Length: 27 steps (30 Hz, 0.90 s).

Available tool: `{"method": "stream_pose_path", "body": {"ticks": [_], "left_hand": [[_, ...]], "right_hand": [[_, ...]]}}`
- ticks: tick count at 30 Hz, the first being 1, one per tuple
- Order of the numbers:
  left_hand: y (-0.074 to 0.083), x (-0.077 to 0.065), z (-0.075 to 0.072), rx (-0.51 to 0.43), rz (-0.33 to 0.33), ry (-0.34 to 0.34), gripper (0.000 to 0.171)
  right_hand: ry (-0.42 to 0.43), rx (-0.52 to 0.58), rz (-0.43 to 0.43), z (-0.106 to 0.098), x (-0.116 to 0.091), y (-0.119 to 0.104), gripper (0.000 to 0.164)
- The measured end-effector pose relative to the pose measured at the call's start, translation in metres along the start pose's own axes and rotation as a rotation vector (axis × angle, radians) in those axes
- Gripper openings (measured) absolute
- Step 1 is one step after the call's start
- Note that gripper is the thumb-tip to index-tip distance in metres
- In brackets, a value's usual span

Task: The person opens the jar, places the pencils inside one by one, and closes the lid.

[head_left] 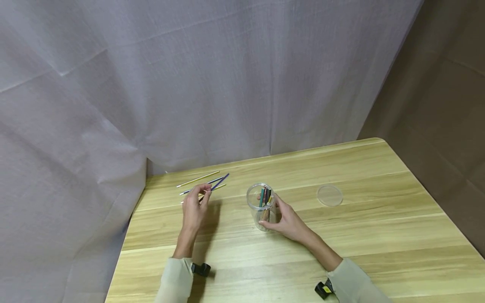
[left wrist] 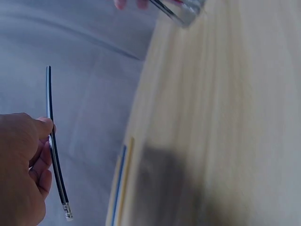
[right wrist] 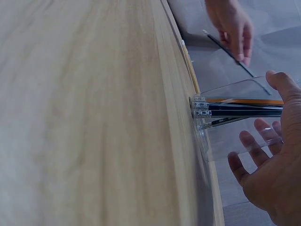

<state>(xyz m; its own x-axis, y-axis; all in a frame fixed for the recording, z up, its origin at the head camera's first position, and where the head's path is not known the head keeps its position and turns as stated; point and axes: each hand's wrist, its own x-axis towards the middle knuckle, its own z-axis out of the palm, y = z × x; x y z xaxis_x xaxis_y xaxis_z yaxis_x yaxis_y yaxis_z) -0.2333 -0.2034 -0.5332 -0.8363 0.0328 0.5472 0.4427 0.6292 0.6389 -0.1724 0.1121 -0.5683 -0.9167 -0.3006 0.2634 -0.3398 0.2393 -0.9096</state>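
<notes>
Head view shows the left hand (head_left: 194, 208) pinching a dark pencil (head_left: 220, 182) over three loose pencils (head_left: 198, 179) lying on the wooden table (head_left: 242, 256), while the right hand (head_left: 286, 221) curls round a clear jar (head_left: 254, 213) standing there with several stored pencils (head_left: 261, 198) inside. Only this view takes in the clear disc (head_left: 329, 195) lying to the jar's right. Left wrist view adds the dark pencil's metal band and pale tip; right wrist view, through the jar's side, reveals metal-banded ends at its base.
</notes>
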Motion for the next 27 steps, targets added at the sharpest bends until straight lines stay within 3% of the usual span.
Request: {"method": "stream_pose_path", "body": {"ticks": [5, 17, 27], "left_hand": [[0.021, 0.008, 0.001, -0.086, 0.072, 0.03, 0.018], [0.073, 0.022, 0.004, -0.3, 0.139, 0.064, 0.017], [0.114, 0.032, 0.006, -0.361, 0.171, 0.097, 0.019]], "right_hand": [[-0.004, 0.01, -0.003, 0.0, 0.001, 0.0, 0.096], [-0.016, 0.029, -0.028, -0.001, 0.0, -0.001, 0.091], [-0.014, 0.014, -0.027, 0.0, 0.001, -0.003, 0.092]]}}
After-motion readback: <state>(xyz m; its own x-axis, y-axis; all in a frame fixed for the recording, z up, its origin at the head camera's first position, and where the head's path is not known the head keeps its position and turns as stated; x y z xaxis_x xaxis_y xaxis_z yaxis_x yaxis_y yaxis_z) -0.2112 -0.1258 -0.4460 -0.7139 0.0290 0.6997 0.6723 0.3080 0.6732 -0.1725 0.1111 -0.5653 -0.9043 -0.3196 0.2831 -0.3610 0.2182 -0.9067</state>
